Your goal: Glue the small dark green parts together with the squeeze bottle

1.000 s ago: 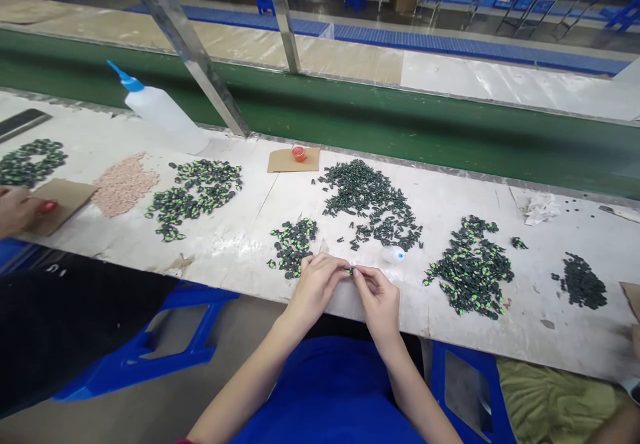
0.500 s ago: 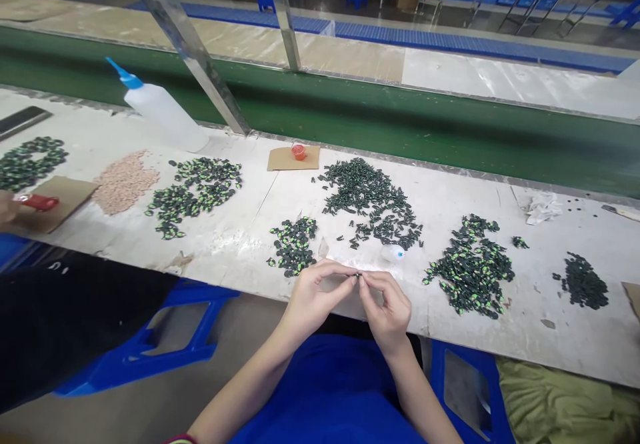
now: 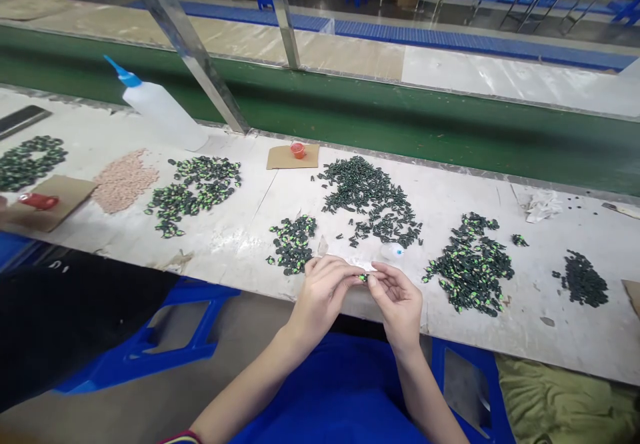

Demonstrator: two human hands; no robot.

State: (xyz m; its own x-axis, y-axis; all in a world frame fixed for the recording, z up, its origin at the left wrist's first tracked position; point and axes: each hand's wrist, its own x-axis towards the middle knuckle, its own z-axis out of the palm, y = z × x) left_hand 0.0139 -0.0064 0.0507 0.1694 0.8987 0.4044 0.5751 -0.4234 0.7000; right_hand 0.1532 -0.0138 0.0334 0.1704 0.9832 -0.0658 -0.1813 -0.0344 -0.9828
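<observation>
Pinching small green-black piece (image 3: pixel 364 277), left hand (image 3: pixel 327 287) nearly closed

Count on the worktop (image 3: pixel 235 231): four piles of dark-and-green pieces (image 3: pixel 475 267), plus one small cluster (image 3: pixel 519 240) apart from them; one pile of dark rod-shaped pieces (image 3: pixel 357 184); one pile of small dark pieces (image 3: pixel 584 281); one pile of pink pieces (image 3: pixel 123 183). Individual pieces: too numerous to count. Bottles: two, comprising one large bottle (image 3: pixel 163 114) and one small bottle (image 3: pixel 391 251). Red containers (image 3: pixel 298 151): two. Cardboard pieces (image 3: pixel 280 159): three, one cut off by the view edge. Metal posts (image 3: pixel 193 54): two.
</observation>
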